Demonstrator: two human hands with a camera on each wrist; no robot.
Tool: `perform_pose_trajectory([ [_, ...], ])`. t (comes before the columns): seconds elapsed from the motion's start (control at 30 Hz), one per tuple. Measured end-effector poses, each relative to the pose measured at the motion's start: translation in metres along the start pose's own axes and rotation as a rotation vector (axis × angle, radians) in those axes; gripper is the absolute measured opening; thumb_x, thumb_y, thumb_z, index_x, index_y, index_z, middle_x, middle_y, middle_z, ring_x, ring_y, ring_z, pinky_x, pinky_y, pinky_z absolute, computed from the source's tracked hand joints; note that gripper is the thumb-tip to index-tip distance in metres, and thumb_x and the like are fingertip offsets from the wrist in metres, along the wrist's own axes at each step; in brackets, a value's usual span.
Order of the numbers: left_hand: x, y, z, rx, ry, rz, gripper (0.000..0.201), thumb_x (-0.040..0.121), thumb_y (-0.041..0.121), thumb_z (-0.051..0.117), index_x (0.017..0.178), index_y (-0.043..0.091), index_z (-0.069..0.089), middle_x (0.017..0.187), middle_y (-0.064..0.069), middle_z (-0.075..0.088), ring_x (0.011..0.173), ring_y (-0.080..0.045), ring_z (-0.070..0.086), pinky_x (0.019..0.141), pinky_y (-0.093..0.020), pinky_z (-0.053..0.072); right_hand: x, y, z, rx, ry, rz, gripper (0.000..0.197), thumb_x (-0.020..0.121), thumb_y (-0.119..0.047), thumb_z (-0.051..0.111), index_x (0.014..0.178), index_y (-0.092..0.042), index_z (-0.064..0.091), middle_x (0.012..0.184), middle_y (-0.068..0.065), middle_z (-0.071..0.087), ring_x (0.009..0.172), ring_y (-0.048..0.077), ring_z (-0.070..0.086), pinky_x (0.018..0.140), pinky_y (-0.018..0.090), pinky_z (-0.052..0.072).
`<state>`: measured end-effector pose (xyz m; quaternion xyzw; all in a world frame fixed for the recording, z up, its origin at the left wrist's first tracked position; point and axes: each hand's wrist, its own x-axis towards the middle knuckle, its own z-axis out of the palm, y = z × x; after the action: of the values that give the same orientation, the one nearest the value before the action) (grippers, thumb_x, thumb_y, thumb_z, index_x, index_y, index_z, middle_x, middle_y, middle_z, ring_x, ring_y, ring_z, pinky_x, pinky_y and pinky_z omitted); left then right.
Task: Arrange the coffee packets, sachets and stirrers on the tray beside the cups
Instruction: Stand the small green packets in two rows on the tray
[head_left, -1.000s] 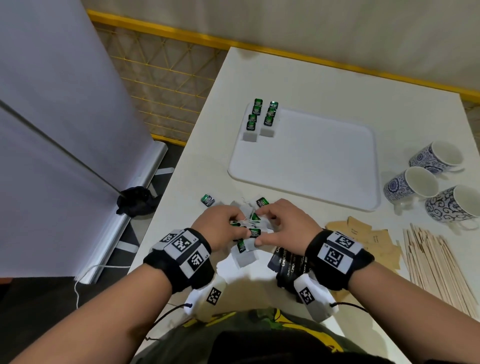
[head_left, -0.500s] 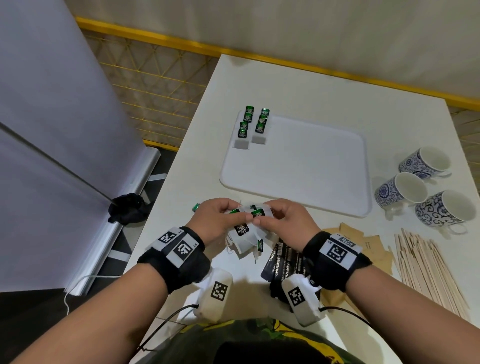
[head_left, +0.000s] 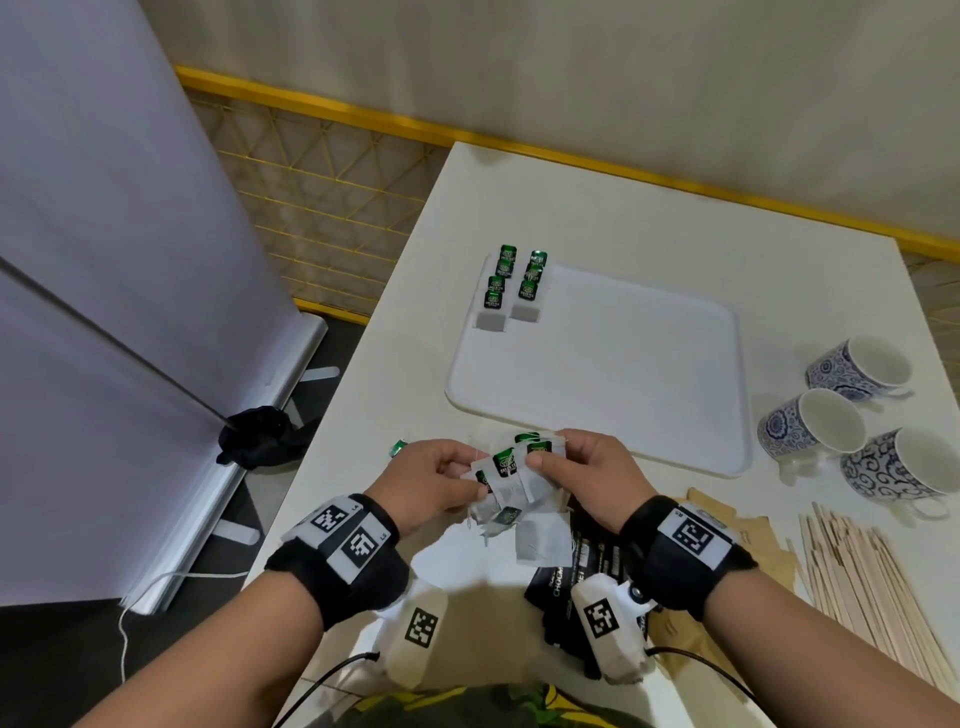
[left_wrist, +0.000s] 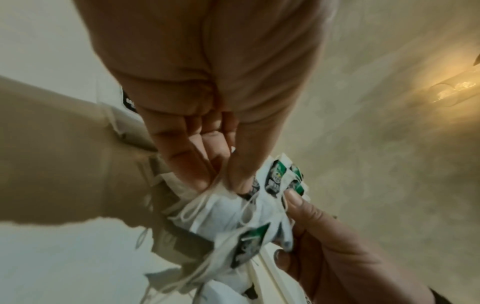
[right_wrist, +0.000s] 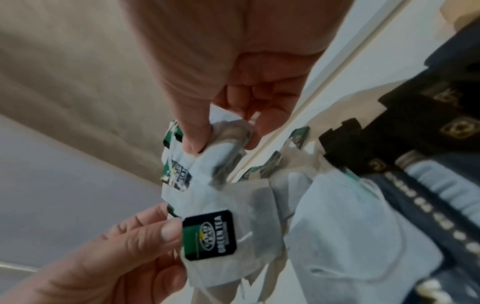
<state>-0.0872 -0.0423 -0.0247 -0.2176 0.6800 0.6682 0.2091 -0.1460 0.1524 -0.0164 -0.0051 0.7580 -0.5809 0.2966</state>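
Left hand (head_left: 435, 480): fingers and thumb pinched on one side of a bunch of green-tagged tea bags (head_left: 511, 480), held just above the near tabletop (head_left: 649, 218).
Right hand (head_left: 587, 480): thumb and fingers pinched on the other side of the same bunch; the right wrist view shows a tag reading "GREEN TEA" (right_wrist: 209, 234).
Loose tea bags (head_left: 543, 543): hanging or lying under the bunch; which, cannot be told. One green tag (head_left: 398, 448) lies apart, left of the left hand.
White tray (head_left: 623, 364): flat on the tabletop beyond the hands. Two short rows of tea bags (head_left: 511, 283) sit at its far-left corner, tags overlapping.
Black coffee packets (head_left: 576, 571): on the tabletop under the right wrist.
Brown paper sachets (head_left: 748, 540): right of the packets.
Wooden stirrers (head_left: 872, 587): a loose pile at the near right edge.
Three blue-patterned cups (head_left: 831, 423): lying on their sides, right of the tray.
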Motion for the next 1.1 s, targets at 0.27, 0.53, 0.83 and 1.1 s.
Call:
perform_pose_trajectory([
  [0.27,0.001,0.010,0.000,0.007,0.161,0.209,0.010,0.076,0.007,0.075,0.076,0.014,0.068,0.076,-0.001,0.064,0.068,-0.010,0.058,0.070,-0.025,0.050,0.002,-0.011,-0.006,0.070,0.044,-0.033,0.012,0.087,-0.013,0.067,0.092,-0.004,0.072,0.089,0.014,0.074,0.077,0.024,0.068,0.071,0.033,0.056],
  [0.53,0.007,0.027,0.008,-0.181,0.065,0.213,0.010,0.087,0.006,0.062,0.085,-0.001,0.055,0.071,0.002,0.058,0.055,-0.012,0.049,0.048,-0.017,0.043,0.004,-0.028,-0.002,0.185,0.007,-0.053,0.012,0.087,-0.010,0.065,0.095,-0.004,0.071,0.071,-0.003,0.072,0.054,0.003,0.060,0.047,0.015,0.044],
  [0.83,0.018,0.033,0.022,-0.464,-0.073,-0.004,0.035,0.093,0.024,0.053,0.123,0.007,0.057,0.110,-0.017,0.067,0.088,-0.030,0.069,0.063,-0.034,0.055,0.016,-0.022,0.001,0.101,0.086,-0.047,0.015,0.087,-0.018,0.067,0.090,-0.004,0.072,0.074,0.007,0.068,0.056,0.014,0.051,0.044,0.019,0.041],
  [1.1,0.019,0.034,0.022,-0.583,-0.071,-0.075,0.043,0.097,0.047,0.038,0.110,0.016,0.065,0.098,-0.014,0.073,0.082,-0.026,0.071,0.068,-0.036,0.058,0.022,-0.019,0.009,0.081,0.112,-0.055,0.012,0.087,-0.015,0.068,0.077,-0.007,0.067,0.053,-0.008,0.060,0.044,0.004,0.052,0.042,0.015,0.040],
])
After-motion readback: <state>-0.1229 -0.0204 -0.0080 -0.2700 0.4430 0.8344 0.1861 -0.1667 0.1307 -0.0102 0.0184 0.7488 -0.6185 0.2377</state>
